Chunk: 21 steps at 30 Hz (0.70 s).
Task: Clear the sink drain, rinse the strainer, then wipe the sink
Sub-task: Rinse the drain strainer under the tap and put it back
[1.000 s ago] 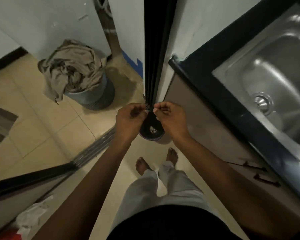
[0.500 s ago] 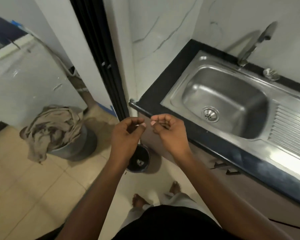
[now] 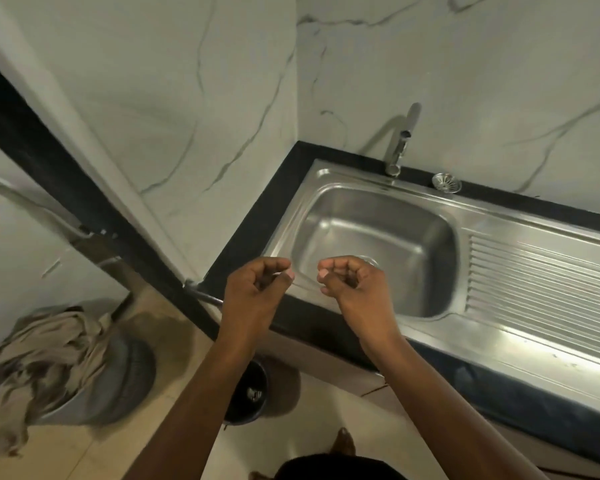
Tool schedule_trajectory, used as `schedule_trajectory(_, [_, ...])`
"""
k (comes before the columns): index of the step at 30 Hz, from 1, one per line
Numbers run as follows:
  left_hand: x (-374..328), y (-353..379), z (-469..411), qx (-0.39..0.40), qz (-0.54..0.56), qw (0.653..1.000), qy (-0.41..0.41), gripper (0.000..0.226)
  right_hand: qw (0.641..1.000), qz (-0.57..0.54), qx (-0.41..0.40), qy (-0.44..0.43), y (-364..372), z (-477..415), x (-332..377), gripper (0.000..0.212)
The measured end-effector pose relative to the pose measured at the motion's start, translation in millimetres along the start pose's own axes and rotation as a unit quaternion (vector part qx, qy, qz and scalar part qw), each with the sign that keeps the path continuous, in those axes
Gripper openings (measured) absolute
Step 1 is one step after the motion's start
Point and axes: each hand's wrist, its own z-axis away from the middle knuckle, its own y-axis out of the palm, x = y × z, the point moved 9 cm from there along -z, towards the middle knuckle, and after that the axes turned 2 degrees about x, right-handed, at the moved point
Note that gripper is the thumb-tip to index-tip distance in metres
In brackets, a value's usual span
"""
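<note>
Below and behind the fingers, on the tiled floor, stands the small round black waste bin (image 3: pixel 246 396) with a pale scrap inside. A second ago both hands were pinched together right over its mouth; now they have lifted away from it and come up over the front edge of the black stone counter (image 3: pixel 257 216). That suggests the debris from the drain has been dropped, so the clearing step looks finished and the rinse comes next.

The left hand (image 3: pixel 253 292) and the right hand (image 3: pixel 352 289) hover side by side, apart from each other, fingers (image 3: pixel 326 268) loosely curled inward with the tips nearly meeting the thumbs; nothing visible is held in either.

Just beyond the fingertips lies the stainless steel sink basin (image 3: pixel 413 244), dull and streaked, its drain mostly hidden behind the right hand. Far past the fingers, on the sink's back rim beside the chrome tap (image 3: pixel 400 143), rests the small round perforated metal strainer (image 3: pixel 446 182), out of the drain, upright, not yet picked up.
</note>
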Motion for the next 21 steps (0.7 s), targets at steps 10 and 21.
schedule_trajectory(10, [-17.0, 88.1, -50.2, 0.027, -0.005, 1.0, -0.011, 0.015, 0.999, -0.007, -0.035, 0.02, -89.9, -60.4, -18.8, 0.012])
schedule_trajectory(21, [-13.9, 159.1, -143.6, 0.119, -0.031, 0.992, -0.016, 0.016, 0.99, -0.024, -0.128, 0.062, -131.6, -119.3, -42.0, 0.014])
